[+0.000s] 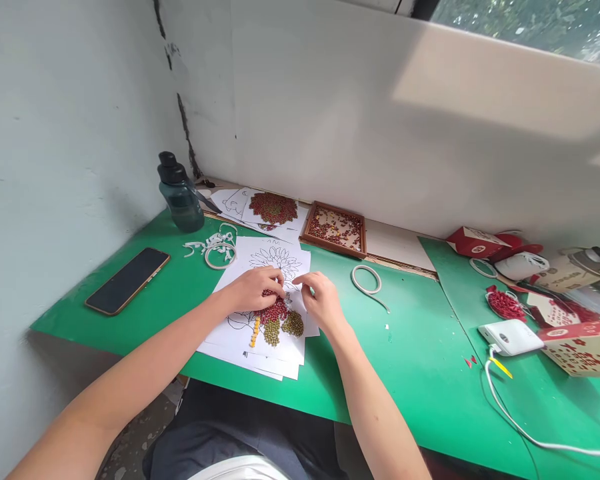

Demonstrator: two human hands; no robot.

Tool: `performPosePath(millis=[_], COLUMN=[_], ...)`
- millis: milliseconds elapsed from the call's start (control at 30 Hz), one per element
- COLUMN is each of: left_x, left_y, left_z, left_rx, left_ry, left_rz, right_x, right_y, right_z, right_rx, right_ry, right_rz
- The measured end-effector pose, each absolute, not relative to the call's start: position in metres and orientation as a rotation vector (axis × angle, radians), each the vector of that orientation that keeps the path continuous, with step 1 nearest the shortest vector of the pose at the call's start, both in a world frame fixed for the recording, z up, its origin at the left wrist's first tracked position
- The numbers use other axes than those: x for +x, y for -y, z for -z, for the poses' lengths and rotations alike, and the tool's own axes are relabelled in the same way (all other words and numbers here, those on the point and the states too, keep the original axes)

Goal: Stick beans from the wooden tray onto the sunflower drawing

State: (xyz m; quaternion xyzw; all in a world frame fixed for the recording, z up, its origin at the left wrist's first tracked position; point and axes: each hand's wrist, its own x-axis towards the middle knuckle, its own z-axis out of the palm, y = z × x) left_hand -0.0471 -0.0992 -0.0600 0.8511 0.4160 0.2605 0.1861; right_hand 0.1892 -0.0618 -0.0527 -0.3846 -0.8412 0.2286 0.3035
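Observation:
A paper with a line-drawn flower (275,260) lies on top of several sheets, partly covered with red beans (276,311), green beans (272,333) and a column of yellow kernels (255,332). My left hand (258,288) rests over the red part of the flower, its fingers curled down to the beans. At the flower's right edge, my right hand (322,299) is closed, with the index finger and thumb bent toward each other. Whatever lies between the fingertips of either hand is too small to make out. Part of the drawing is hidden under my left hand.
Behind the papers are a wooden tray (364,245) of loose beans and a finished bean picture (273,208). A bottle (181,200), phone (128,280) and white cord coils (367,280) surround the sheets. A white power bank (512,337) and red boxes (475,241) stand right.

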Motion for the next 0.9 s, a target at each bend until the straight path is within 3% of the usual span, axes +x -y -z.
performPosePath(millis=[900], left_x=[-0.047], left_y=[0.098], left_z=[0.061], left_rx=[2.400], left_ry=[-1.219], left_rz=[-0.731], right_x=[0.187], right_y=[0.059], right_z=[0.070], right_rx=[-1.025], right_ry=[2.225], right_rz=[-0.513])
